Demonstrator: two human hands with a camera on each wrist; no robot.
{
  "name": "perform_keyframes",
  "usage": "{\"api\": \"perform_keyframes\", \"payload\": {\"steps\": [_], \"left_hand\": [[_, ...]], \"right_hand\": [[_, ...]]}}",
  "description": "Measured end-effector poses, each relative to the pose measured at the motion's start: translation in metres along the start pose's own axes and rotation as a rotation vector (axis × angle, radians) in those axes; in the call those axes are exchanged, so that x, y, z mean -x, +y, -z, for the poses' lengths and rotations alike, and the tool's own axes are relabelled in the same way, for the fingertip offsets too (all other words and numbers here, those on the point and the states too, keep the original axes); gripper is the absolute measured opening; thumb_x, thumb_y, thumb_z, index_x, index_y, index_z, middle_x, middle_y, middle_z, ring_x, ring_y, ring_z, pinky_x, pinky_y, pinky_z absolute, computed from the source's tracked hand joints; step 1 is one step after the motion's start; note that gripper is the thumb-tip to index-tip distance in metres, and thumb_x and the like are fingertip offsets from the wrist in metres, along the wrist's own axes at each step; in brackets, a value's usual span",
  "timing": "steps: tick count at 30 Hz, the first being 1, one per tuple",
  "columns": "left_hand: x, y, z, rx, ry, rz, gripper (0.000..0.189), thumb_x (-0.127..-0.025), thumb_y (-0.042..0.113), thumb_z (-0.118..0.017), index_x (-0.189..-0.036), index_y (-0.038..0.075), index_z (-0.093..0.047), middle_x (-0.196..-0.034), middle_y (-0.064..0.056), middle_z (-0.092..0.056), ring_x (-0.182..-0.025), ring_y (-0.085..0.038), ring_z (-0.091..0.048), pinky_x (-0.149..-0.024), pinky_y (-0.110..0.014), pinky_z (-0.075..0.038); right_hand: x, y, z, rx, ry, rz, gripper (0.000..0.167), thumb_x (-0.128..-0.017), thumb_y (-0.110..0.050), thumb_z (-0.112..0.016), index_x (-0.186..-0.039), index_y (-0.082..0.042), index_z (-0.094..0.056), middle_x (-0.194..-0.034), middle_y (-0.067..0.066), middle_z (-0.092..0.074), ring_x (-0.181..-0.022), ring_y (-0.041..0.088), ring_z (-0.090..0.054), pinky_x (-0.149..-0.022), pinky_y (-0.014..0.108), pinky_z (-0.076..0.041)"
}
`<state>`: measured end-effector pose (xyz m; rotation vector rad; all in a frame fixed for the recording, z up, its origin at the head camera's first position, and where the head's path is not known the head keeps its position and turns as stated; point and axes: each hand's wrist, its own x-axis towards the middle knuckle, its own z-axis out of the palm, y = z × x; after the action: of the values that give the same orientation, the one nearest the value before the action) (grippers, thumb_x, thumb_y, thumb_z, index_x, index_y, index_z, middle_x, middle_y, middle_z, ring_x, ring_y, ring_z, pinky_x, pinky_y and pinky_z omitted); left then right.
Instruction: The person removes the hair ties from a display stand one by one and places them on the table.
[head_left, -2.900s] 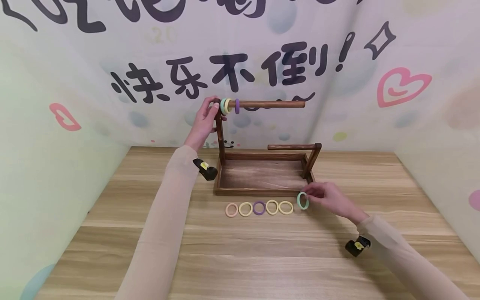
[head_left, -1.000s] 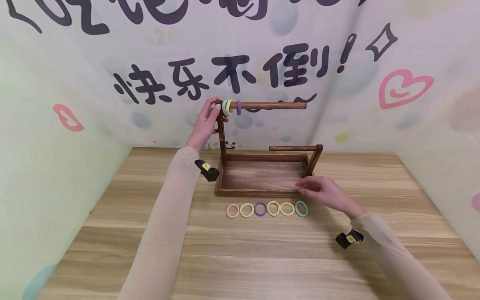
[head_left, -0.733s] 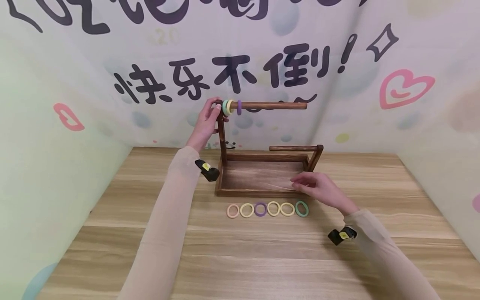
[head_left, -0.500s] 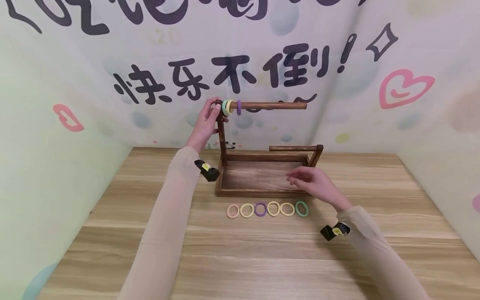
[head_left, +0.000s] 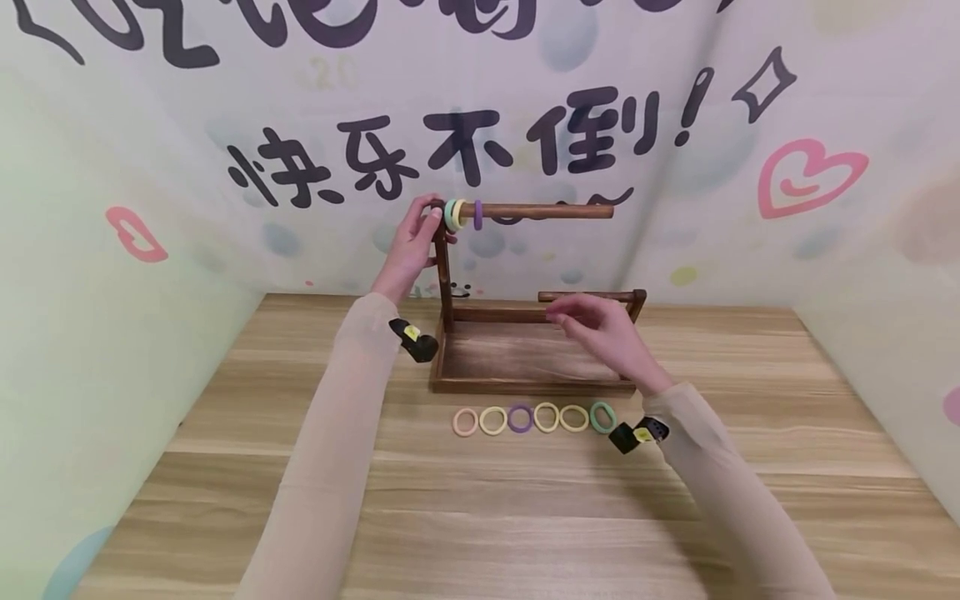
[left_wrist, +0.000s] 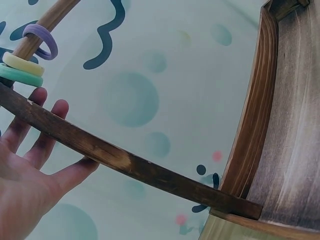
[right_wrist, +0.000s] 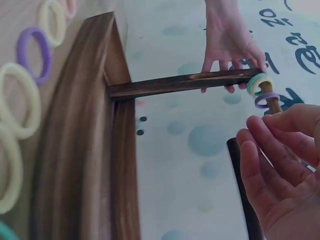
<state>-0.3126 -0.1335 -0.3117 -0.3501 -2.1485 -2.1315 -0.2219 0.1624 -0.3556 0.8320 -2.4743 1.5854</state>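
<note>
My left hand (head_left: pixel 408 242) grips the top of the tall post of a dark wooden stand (head_left: pixel 442 275), its fingers reaching behind the post. On the stand's upper bar (head_left: pixel 555 212), a mint hair tie (left_wrist: pixel 20 76) and a pale yellow one (left_wrist: pixel 24 64) sit together by the post; a purple hair tie (head_left: pixel 477 215) hangs slightly apart. Holding nothing, my right hand (head_left: pixel 600 329) hovers over the right part of the tray, in front of the short lower bar (head_left: pixel 551 296). Its fingers are loosely bent, thumb and index close together.
Along the tray's front edge (head_left: pixel 517 387) lies a row of hair ties on the wooden table (head_left: pixel 480 517): pink (head_left: pixel 466 422), yellow (head_left: pixel 493 421), purple (head_left: pixel 521 418), two more yellow (head_left: pixel 574 418) and green (head_left: pixel 603 417). A printed cloth (head_left: pixel 337 250) hangs behind the stand.
My right hand laid the green hair tie at the row's right end and let go. It has since risen leftward over the tray. My left hand has stayed on the post.
</note>
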Motion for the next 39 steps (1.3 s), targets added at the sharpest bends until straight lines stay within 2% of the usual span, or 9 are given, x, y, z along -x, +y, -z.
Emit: {"api": "perform_keyframes", "payload": {"steps": [7,13,17,25,32,39], "left_hand": [[-0.001,0.0,0.0,-0.003,-0.004,0.004,0.033,-0.105,0.029,-0.042,-0.136,0.018,-0.044,-0.113,-0.01,-0.06,-0.095,-0.023,-0.06,-0.083,-0.053,-0.047],[-0.002,0.0,0.001,-0.002,-0.001,0.005,0.032,-0.105,0.028,-0.04,-0.135,0.018,-0.044,-0.116,-0.012,-0.059,-0.095,-0.023,-0.06,-0.085,-0.055,-0.046],[-0.001,0.0,0.001,-0.002,-0.003,-0.002,0.031,-0.105,0.029,-0.041,-0.134,0.018,-0.044,-0.115,-0.012,-0.059,-0.095,-0.024,-0.061,-0.081,-0.052,-0.048],[0.0,0.001,0.004,-0.004,-0.01,0.003,0.033,-0.105,0.029,-0.041,-0.136,0.018,-0.043,-0.116,-0.012,-0.058,-0.097,-0.024,-0.06,-0.084,-0.055,-0.047],[0.001,0.003,0.005,-0.002,-0.012,0.022,0.032,-0.105,0.029,-0.042,-0.135,0.02,-0.044,-0.12,-0.013,-0.058,-0.101,-0.028,-0.061,-0.085,-0.054,-0.047],[0.003,0.005,0.004,0.021,-0.019,0.02,0.03,-0.104,0.027,-0.044,-0.134,0.023,-0.048,-0.121,-0.011,-0.059,-0.102,-0.029,-0.062,-0.083,-0.053,-0.048]], "right_hand": [[-0.024,-0.02,0.0,0.018,0.055,0.049,0.02,-0.095,-0.002,-0.058,-0.114,0.003,-0.065,-0.108,0.016,-0.068,-0.095,0.022,-0.065,-0.08,0.023,-0.051],[-0.038,-0.047,-0.004,0.11,0.104,0.071,0.022,-0.095,-0.001,-0.056,-0.115,0.005,-0.063,-0.112,0.018,-0.065,-0.105,0.029,-0.06,-0.092,0.04,-0.045],[-0.053,-0.044,-0.005,0.136,0.153,0.126,0.023,-0.094,-0.003,-0.059,-0.116,0.003,-0.064,-0.116,0.016,-0.064,-0.114,0.029,-0.055,-0.099,0.045,-0.039],[-0.084,-0.042,-0.005,0.188,0.185,0.274,0.025,-0.094,-0.012,-0.064,-0.118,-0.005,-0.065,-0.121,0.003,-0.063,-0.118,0.014,-0.051,-0.102,0.033,-0.036],[-0.106,-0.047,-0.011,0.208,0.175,0.284,0.026,-0.093,-0.012,-0.066,-0.118,-0.004,-0.065,-0.119,0.004,-0.063,-0.115,0.015,-0.051,-0.1,0.031,-0.035],[-0.123,-0.051,-0.016,0.199,0.151,0.287,0.024,-0.092,-0.009,-0.066,-0.115,-0.003,-0.065,-0.111,0.007,-0.064,-0.103,0.018,-0.057,-0.093,0.039,-0.042]]}}
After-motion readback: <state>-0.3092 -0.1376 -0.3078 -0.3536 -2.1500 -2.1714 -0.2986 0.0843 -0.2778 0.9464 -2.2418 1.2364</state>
